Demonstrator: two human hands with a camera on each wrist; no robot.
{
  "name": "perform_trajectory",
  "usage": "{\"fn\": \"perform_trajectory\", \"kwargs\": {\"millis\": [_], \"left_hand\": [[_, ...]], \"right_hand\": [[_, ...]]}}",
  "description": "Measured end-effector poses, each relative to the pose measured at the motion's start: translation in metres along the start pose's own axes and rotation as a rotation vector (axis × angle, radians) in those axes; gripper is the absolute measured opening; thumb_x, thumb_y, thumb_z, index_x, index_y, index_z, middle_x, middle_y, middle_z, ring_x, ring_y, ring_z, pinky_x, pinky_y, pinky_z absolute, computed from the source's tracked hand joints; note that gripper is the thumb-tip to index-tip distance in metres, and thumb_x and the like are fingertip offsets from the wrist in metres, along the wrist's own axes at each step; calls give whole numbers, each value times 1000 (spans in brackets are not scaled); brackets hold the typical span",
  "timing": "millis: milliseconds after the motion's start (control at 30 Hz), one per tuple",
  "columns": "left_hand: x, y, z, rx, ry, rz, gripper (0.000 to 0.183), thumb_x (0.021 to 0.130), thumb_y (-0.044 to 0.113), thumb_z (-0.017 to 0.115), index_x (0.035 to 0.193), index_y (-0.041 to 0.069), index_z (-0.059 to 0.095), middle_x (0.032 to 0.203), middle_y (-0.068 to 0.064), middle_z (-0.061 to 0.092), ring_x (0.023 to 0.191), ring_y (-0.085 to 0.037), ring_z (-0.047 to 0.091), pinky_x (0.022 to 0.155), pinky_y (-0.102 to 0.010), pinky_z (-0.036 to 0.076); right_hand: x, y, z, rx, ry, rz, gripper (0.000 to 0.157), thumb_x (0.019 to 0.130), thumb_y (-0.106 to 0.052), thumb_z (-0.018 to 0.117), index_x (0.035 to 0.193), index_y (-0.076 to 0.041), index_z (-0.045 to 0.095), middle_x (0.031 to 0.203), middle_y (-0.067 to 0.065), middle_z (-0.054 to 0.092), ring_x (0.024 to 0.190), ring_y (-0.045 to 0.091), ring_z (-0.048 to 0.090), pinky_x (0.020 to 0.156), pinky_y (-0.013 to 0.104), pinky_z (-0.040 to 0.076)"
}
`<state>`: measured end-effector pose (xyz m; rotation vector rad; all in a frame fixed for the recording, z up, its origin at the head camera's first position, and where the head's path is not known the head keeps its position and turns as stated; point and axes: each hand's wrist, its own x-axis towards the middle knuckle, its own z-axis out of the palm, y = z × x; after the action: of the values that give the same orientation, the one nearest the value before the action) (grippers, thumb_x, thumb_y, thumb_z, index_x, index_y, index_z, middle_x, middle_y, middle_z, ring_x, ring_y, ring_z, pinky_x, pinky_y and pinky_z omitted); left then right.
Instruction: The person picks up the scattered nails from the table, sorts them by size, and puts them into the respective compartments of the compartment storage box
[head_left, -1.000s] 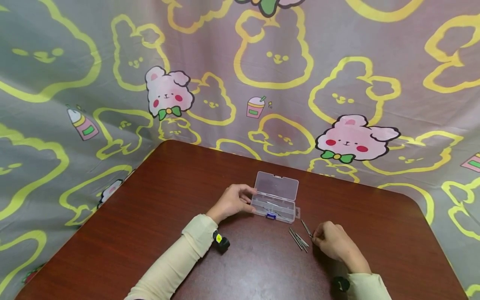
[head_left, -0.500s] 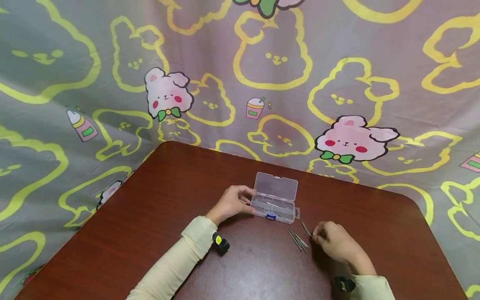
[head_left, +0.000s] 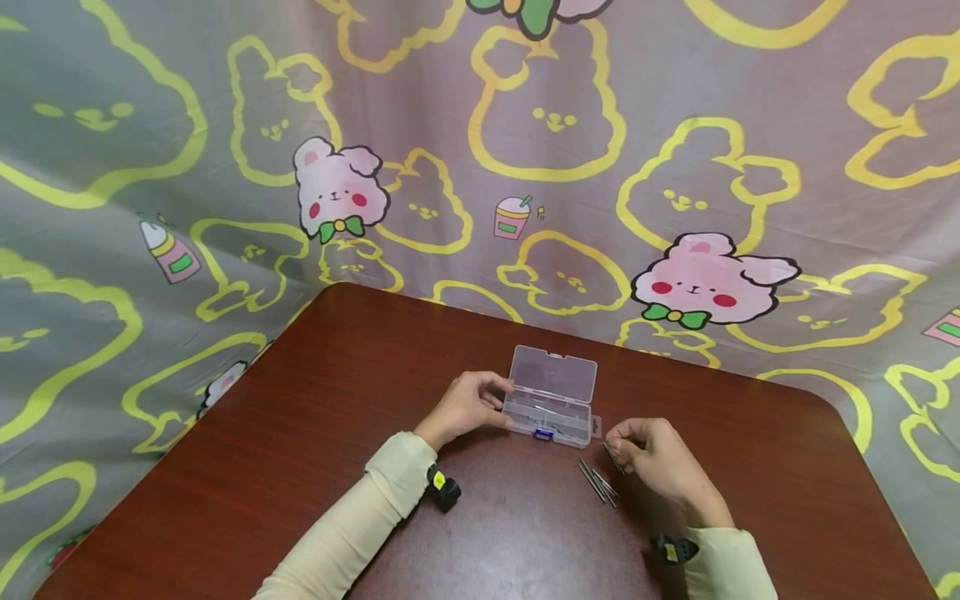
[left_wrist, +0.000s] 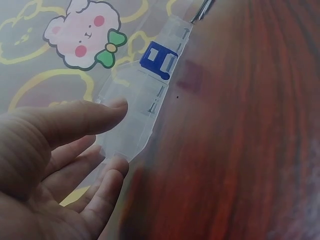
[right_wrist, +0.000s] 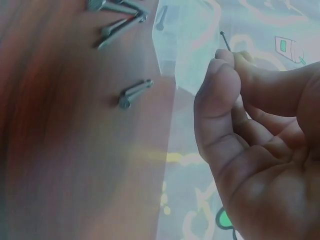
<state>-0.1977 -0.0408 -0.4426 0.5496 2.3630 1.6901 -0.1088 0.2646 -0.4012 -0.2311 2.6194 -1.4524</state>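
A thin nail (right_wrist: 226,42) is pinched btwn thumb and fingertip of the R hand (head_left: 663,462), while the L end of a clear box (head_left: 567,438) is held btwn the thumb and part-spread fingers of the L hand (head_left: 467,402). The box is set just L of the R fingertips, its long axis laid approx. L to R, w/ its R end nearest the nail and its lid (head_left: 553,373) raised. Loose nails (head_left: 591,481) are strewn on the table (head_left: 480,537), a pair (right_wrist: 137,90) being left nearest the R hand.
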Motion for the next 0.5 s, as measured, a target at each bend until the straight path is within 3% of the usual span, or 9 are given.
{"fn": "perform_trajectory", "kwargs": {"millis": [233,500], "left_hand": [[0,-2,1,-4,3,-6,51,65,0,93,112,1,72,125,-3,69,90,-25,66,71,-29,55],[0,0,1,-2,3,-7,51,65,1,94,110,1,72,124,-4,69,88,-24,66,71,-29,55]], "right_hand": [[13,-1,10,27,41,12,8,96,9,60,94,9,68,79,16,65,65,21,60,57,34,55],[29,-13,21,-4,52,-7,9,94,9,61,93,9,69,76,13,65,67,23,61,58,32,55]]}}
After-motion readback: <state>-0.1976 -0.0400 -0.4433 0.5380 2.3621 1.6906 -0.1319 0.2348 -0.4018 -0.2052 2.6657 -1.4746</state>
